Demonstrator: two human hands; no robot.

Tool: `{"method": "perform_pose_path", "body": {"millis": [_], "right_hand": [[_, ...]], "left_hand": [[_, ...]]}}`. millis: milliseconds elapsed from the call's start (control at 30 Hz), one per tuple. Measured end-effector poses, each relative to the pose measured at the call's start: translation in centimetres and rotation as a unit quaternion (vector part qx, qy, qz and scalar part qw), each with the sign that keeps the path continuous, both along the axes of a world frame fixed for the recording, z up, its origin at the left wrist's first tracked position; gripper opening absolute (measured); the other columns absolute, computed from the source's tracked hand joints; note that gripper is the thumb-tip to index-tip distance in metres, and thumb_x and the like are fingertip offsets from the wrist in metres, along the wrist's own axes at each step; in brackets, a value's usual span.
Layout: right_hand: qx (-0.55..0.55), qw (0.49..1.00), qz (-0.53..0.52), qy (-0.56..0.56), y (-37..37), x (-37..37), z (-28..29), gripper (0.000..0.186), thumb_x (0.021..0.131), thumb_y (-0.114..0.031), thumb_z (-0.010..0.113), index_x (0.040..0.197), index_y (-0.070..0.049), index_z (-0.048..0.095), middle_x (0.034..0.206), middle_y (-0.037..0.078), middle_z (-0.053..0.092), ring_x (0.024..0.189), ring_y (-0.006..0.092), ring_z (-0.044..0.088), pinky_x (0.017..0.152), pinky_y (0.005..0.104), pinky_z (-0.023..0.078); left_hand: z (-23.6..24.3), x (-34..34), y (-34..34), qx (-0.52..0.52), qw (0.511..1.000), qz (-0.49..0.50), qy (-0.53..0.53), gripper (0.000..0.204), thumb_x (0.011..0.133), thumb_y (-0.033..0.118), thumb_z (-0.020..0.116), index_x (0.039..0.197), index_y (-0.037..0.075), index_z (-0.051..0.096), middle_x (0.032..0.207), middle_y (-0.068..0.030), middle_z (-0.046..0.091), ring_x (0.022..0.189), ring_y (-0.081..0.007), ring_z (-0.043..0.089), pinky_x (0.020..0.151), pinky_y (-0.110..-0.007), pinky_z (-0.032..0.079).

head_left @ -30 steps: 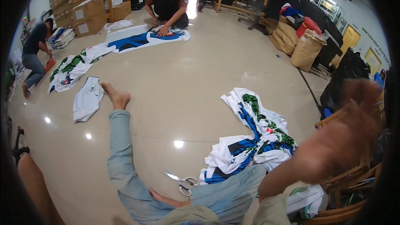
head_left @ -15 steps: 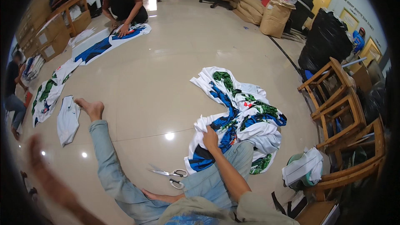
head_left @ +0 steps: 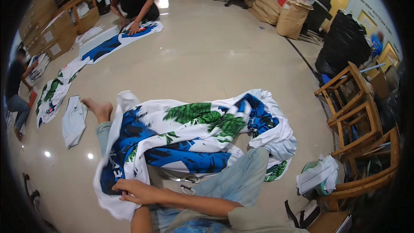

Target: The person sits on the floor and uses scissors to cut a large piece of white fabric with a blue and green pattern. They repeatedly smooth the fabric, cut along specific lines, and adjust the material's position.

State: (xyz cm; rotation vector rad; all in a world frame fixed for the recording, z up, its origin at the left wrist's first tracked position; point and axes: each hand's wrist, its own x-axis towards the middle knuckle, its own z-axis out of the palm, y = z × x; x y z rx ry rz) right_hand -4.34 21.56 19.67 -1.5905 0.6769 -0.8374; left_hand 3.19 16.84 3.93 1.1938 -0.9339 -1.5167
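A long length of white fabric [head_left: 181, 136] printed in blue and green stretches across my lap, from a bunched heap by my bent knee toward my left foot. My right hand [head_left: 136, 191] crosses to the left and is closed on the fabric's near left edge. My left forearm [head_left: 141, 221] rises beneath it; the left hand is hidden behind the cloth and my right hand. Under the fabric's lower edge, a pair of scissors [head_left: 188, 189] with white-rimmed handles lies on the floor, its blades mostly covered.
A white cut piece [head_left: 73, 123] and printed pieces [head_left: 54, 95] lie on the floor at left. Beyond them a co-worker [head_left: 137, 0] kneels over printed fabric. Stacked wooden stools [head_left: 351, 116] and a bin with white cloth [head_left: 319, 174] stand at right.
My right hand has pulled the fabric from the heap leftward over my lap, and it now covers part of the scissors. My left arm has come in from the far left.
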Motion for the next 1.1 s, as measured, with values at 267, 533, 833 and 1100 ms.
{"method": "perform_pose_path", "body": {"millis": [267, 533, 833, 1100], "right_hand": [[0.056, 0.903, -0.404, 0.135, 7.2, -16.3, -6.2, 0.038, 0.094, -0.008, 0.067, 0.131, -0.001, 0.061, 0.128, 0.015, 0.063, 0.122, 0.0274, 0.059, 0.105, 0.0361, 0.046], [-0.143, 0.671, -0.417, 0.597, 2.0, -32.0, -12.3, 0.082, 0.082, -0.031, 0.079, 0.149, 0.0, 0.042, 0.139, 0.024, 0.057, 0.132, 0.0434, 0.051, 0.114, 0.0529, 0.035], [-0.196, 0.598, -0.561, 0.538, -0.1, -51.2, -4.8, 0.049, 0.077, 0.004, 0.06, 0.121, -0.014, 0.068, 0.092, 0.021, 0.072, 0.085, 0.0413, 0.069, 0.078, 0.0486, 0.053], [-0.301, 0.567, -0.649, 0.409, 7.9, -49.7, 9.0, 0.028, 0.085, -0.005, 0.061, 0.112, -0.003, 0.066, 0.09, 0.013, 0.071, 0.092, 0.0269, 0.07, 0.083, 0.0371, 0.053]], "left_hand": [[9.0, 15.4, -7.5, 0.03, 0.945, 0.202, 0.256, 0.05, 0.104, 0.042, 0.054, 0.143, 0.011, 0.056, 0.143, -0.007, 0.059, 0.129, -0.0269, 0.057, 0.114, -0.045, 0.042], [17.4, 23.5, -13.7, -0.011, 0.985, 0.113, -0.133, 0.05, 0.101, 0.042, 0.059, 0.137, 0.007, 0.058, 0.126, -0.0087, 0.065, 0.111, -0.0231, 0.063, 0.099, -0.038, 0.05], [28.4, 43.5, -14.0, -0.06, 0.933, 0.092, -0.344, 0.037, 0.094, 0.048, 0.068, 0.093, 0.011, 0.071, 0.092, -0.0017, 0.066, 0.081, -0.0136, 0.06, 0.081, -0.031, 0.048], [37.9, 48.7, -10.4, -0.213, 0.928, 0.239, -0.192, 0.04, 0.101, 0.038, 0.065, 0.124, 0.005, 0.067, 0.108, -0.0027, 0.067, 0.097, -0.011, 0.066, 0.081, -0.025, 0.055]]}}
